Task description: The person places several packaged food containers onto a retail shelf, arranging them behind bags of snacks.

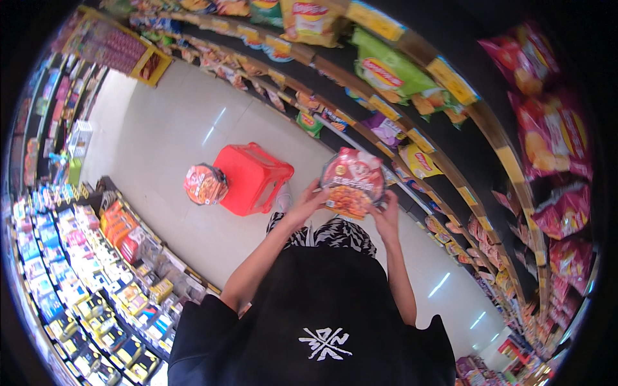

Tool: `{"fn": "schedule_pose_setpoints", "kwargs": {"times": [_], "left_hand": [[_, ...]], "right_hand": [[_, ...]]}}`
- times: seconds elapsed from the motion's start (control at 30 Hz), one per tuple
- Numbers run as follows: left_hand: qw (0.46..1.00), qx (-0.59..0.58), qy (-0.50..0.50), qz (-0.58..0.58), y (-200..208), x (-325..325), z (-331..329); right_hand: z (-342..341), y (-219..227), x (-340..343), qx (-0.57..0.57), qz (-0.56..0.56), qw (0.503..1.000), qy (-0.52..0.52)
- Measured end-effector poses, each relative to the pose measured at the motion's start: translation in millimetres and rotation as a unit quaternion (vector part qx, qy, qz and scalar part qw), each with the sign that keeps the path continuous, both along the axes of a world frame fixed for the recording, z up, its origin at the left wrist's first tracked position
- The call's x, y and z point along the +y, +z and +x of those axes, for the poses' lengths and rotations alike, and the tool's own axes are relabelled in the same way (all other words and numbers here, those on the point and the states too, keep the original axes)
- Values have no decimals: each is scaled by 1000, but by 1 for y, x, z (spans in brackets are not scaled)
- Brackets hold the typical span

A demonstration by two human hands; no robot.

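Observation:
Between my two hands is a packaged instant-food bowl (353, 183), with a red top and a picture of food on it. My left hand (311, 201) closes on its left edge, and my right hand (387, 215) grips the lower right side. It is held up in front of my legs, near the snack shelves. A second bowl of similar look (205, 184) is at the left edge of a red plastic stool (252, 178); whether it rests on the stool or the floor I cannot tell.
Snack shelves (473, 186) with bagged chips run along the right, close to my right arm. To the left stands a lower display (96, 283) packed with small boxed goods. A yellow-edged rack (152, 66) is at the far left, past the tiled floor (187, 103).

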State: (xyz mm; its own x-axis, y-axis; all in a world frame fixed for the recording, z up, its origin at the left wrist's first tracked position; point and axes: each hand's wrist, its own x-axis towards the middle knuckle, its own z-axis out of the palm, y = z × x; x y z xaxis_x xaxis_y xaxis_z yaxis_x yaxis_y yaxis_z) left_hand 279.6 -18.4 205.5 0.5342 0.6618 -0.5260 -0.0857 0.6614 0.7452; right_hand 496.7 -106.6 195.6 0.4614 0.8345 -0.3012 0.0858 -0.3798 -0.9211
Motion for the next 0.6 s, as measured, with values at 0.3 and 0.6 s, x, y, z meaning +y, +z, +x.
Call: {"fn": "schedule_pose_setpoints", "kwargs": {"times": [0.3, 0.6], "left_hand": [[970, 133, 188, -84, -137, 7, -156], [940, 179, 277, -85, -216, 31, -245]], "right_hand": [[-143, -166, 69, 22, -207, 945, 254], [-255, -284, 140, 32, -133, 960, 243]]}}
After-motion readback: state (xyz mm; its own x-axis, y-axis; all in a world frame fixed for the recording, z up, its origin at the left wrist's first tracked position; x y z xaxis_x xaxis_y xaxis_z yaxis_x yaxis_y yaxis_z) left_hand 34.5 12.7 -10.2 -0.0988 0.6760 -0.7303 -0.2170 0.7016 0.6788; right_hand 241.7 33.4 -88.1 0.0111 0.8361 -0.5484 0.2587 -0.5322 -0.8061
